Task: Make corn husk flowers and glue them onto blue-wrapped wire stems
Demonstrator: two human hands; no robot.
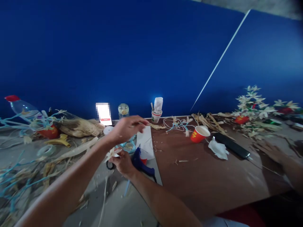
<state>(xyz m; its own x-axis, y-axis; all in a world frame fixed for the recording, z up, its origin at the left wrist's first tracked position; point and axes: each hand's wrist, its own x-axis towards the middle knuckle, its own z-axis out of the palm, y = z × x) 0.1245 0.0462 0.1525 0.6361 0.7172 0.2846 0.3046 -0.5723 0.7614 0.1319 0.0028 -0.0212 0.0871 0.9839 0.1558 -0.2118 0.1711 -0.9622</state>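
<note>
My right hand [123,163] is closed on a pale husk flower [113,154], pinched at its base with the petals facing left. My left hand [129,126] is raised above and beyond it, its fingers drawn together; whatever they hold, if anything, is too small to make out. Beside my right wrist lies a dark blue glue gun [137,159], its nozzle pointing away from me. A white sheet of paper [145,142] reaches back behind the gun. Partly hidden past my right hand is a light blue roll or coil [129,146]. A black ring, perhaps a scissor handle [110,165], shows below the flower.
Blue-wrapped stems [21,186] and dried husks [80,127] crowd the left. A lit phone [103,113], glass jar [123,109] and paper cup [156,117] line the wall. Rightward are a red cup [199,135], power bank [230,145], flower arrangement [252,102] and another person's hand [270,151].
</note>
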